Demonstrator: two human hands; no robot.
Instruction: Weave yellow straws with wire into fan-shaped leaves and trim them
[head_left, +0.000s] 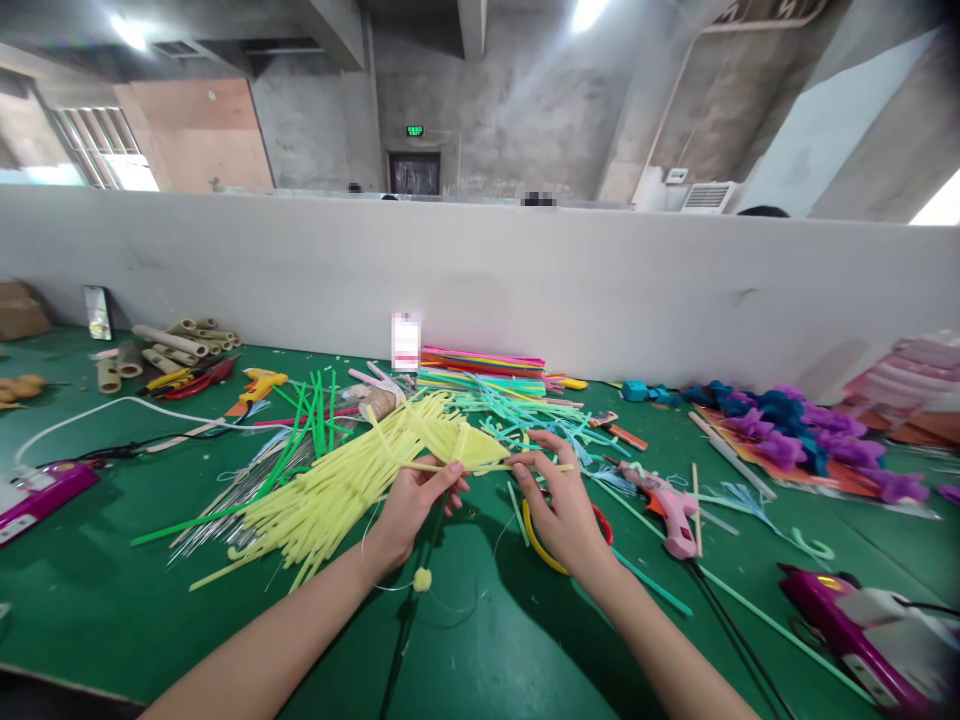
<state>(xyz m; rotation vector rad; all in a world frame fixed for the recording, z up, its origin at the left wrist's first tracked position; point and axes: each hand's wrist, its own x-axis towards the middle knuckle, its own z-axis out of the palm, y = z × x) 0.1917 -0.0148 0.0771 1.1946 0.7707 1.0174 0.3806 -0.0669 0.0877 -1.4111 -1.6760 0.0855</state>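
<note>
My left hand is closed, thumb and fingers pinching a pale yellow pipe-cleaner piece shaped like a flat fan or leaf. A single yellow strand runs across its lower edge towards my right hand. There, my thumb and fingertips are pinched on the strand's right part, its tip sticking out past them. Below my left hand, a small yellow pompom hangs by a thin clear wire and dark stem. Just left of the piece lies a thick bundle of yellow pipe cleaners.
Scissors with yellow and red handles lie beneath my right hand. A pink glue gun is to the right, a yellow glue gun to the left. Purple power strips sit at both sides. A white partition stands behind.
</note>
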